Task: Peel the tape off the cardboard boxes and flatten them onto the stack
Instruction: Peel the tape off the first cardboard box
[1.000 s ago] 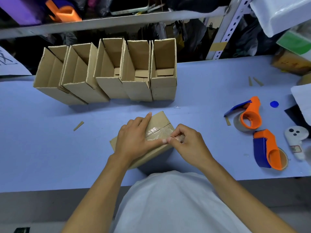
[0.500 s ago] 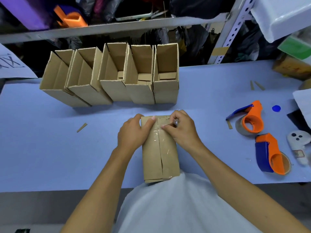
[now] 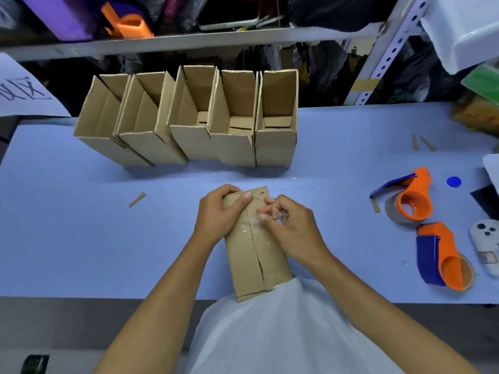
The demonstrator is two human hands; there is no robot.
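Note:
A closed cardboard box (image 3: 252,255) lies lengthwise on the blue table, its near end over the table's front edge against my shirt. Clear tape (image 3: 266,217) runs along its centre seam. My left hand (image 3: 218,214) grips the box's far left edge, thumb on top. My right hand (image 3: 290,225) pinches a crumpled, lifted end of the tape over the seam near the far end of the box.
Several open cardboard boxes (image 3: 189,120) stand in a row at the back of the table (image 3: 81,238). Two orange and blue tape dispensers (image 3: 410,198) (image 3: 442,257) lie at the right, with a white controller (image 3: 483,238). Small cardboard scraps (image 3: 137,199) lie around. A shelf (image 3: 189,39) hangs above.
The box was turned from a slant to lie lengthwise toward me. My right hand has pulled the tape end back along the seam from the far edge, and the lifted tape now bunches in its fingers.

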